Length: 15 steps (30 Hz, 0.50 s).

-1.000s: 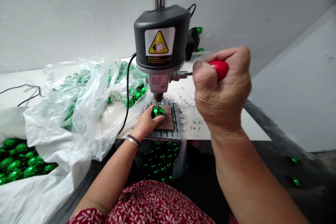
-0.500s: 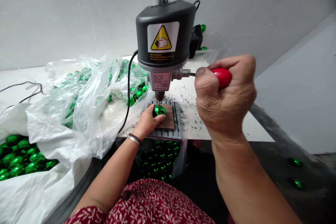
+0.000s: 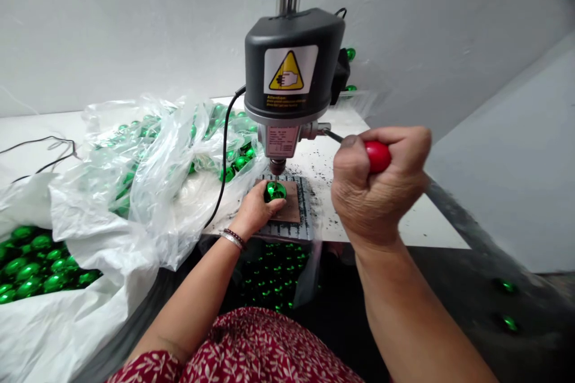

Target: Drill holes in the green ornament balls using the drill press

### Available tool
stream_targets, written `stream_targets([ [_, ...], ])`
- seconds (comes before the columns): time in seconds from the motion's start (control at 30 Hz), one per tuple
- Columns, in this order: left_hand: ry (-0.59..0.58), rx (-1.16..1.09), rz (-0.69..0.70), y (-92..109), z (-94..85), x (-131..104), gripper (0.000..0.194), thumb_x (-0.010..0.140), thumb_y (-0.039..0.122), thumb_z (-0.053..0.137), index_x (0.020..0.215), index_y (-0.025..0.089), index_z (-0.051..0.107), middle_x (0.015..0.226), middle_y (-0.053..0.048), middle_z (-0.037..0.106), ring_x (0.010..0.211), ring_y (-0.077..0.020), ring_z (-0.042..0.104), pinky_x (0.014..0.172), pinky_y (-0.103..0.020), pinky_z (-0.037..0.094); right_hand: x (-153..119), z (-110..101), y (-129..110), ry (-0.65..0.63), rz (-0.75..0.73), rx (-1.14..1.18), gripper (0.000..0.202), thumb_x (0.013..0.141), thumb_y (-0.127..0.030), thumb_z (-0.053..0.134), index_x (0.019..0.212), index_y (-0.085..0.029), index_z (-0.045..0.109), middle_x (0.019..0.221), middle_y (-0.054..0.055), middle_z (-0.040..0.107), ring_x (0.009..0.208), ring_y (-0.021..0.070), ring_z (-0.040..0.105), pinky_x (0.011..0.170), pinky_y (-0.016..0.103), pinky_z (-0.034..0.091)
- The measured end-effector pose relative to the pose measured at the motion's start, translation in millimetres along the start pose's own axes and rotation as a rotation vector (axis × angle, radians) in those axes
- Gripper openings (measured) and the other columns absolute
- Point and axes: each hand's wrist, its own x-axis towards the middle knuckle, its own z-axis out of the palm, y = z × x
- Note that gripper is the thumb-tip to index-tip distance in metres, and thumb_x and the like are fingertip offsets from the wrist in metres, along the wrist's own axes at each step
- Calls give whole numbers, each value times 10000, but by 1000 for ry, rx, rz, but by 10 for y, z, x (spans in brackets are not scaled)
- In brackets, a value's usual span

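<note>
A shiny green ball [image 3: 277,191] sits on a brown board [image 3: 291,206] on the slotted base [image 3: 305,227] of a bench drill press [image 3: 291,66]. My left hand [image 3: 256,209] grips the ball from its left and front, thumb and fingers around it. Straight above the ball stands the drill chuck [image 3: 277,166]; its thin bit reaches down to the ball's top, and I cannot tell how deep it goes. My right hand [image 3: 380,185] is wrapped round the red knob [image 3: 378,156] of the feed lever, to the right of the drill head.
Clear plastic bags [image 3: 157,173] with many green balls cover the table's left side. More balls [image 3: 36,266] lie in a white sack [image 3: 90,233], and others [image 3: 269,275] below the table edge. A black cable [image 3: 226,149] hangs beside the drill. Dark shavings dot the white table [image 3: 404,221].
My right hand has pulled the red lever knob downward, and the lever now slopes. The whole view has shifted slightly. My left hand keeps its hold on the ball under the bit.
</note>
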Motion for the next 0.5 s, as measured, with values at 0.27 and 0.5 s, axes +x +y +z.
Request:
stream_targets([
  [0.27, -1, -50, 7, -30, 16, 10, 322, 783, 279, 709, 1067, 169, 606, 756, 12, 620, 651, -133, 560, 613, -240, 443, -84, 10, -13, 45, -17, -25, 123, 892, -281, 519, 810, -190, 507, 681, -31, 553, 574, 47, 489, 556, 192, 400],
  [0.5, 13, -67, 16, -46, 19, 10, 327, 772, 280, 724, 1061, 172, 617, 767, 11, 630, 667, -136, 569, 645, -247, 462, -271, -14, 62, 31, -46, -21, 102, 901, -276, 536, 845, -194, 515, 704, -34, 571, 590, 39, 515, 565, 171, 413],
])
